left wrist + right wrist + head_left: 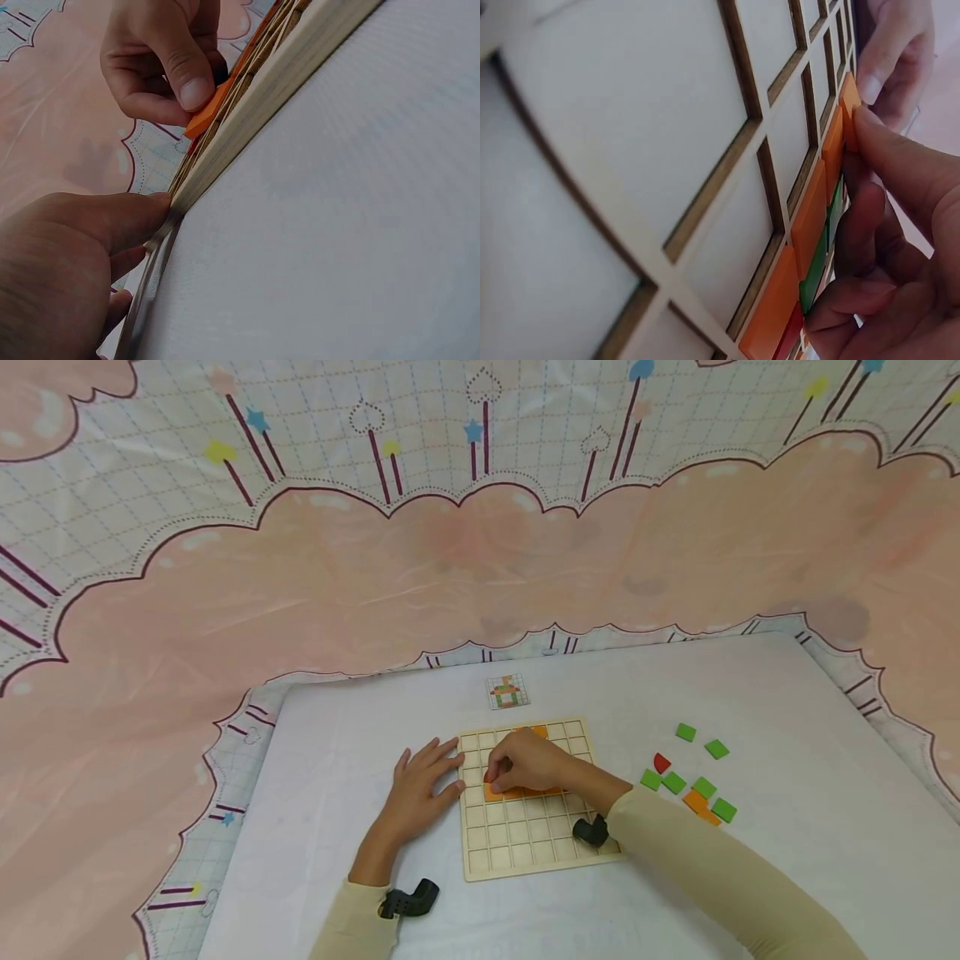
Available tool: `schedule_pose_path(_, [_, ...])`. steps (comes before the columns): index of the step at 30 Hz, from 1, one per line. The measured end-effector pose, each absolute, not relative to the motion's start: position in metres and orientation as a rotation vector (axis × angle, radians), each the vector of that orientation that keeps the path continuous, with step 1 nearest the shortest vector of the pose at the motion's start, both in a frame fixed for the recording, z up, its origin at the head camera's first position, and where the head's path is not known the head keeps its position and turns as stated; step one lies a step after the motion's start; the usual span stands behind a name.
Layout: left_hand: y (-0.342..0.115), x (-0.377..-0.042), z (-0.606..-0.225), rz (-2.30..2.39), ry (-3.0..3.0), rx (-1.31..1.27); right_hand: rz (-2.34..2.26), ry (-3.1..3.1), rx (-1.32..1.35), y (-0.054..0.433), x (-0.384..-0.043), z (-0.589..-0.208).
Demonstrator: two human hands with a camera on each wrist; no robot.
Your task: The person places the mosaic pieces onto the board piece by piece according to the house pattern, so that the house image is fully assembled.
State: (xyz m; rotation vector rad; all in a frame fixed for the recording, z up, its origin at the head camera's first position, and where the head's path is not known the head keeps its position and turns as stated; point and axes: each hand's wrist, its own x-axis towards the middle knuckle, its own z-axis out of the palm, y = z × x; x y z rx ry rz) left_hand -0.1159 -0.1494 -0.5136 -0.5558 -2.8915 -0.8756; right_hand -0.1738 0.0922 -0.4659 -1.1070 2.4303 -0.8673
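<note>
A pale wooden grid board (pixel 498 858) lies before me with orange tiles set in its cells. My right hand (pixel 532 762) reaches over it and pinches an orange tile (pixel 210 109) between thumb and fingers; the tile is tilted at the board's left part. In the right wrist view a row of orange tiles (pixel 808 217) runs beside that hand, with green (pixel 814 266) and red (pixel 789 335) pieces behind it. My left hand (pixel 423 789) rests with fingers spread at the board's left edge, its thumb (pixel 142 214) on the rim.
Several green tiles (pixel 674 782), a red rounded piece (pixel 661 763) and orange pieces (pixel 701 807) lie right of the board on the white table (pixel 810 860). A small pattern card (pixel 507 692) lies beyond the board. A patterned cloth (pixel 450 577) hangs behind.
</note>
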Motion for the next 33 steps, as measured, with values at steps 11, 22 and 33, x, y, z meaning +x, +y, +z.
schedule_pose_path(11, [-0.149,-0.116,-0.513,-0.873,-2.897,-0.556,-0.903,2.453,-0.987,0.092,-0.171,-0.468])
schedule_pose_path(22, [-0.148,-0.115,-0.513,-0.866,-2.902,-0.528,-0.907,2.467,-0.91,0.107,-0.173,-0.466])
schedule_pose_path(33, [-0.147,-0.114,-0.514,-0.864,-2.906,-0.519,-0.965,2.505,-0.77,0.135,-0.179,-0.457])
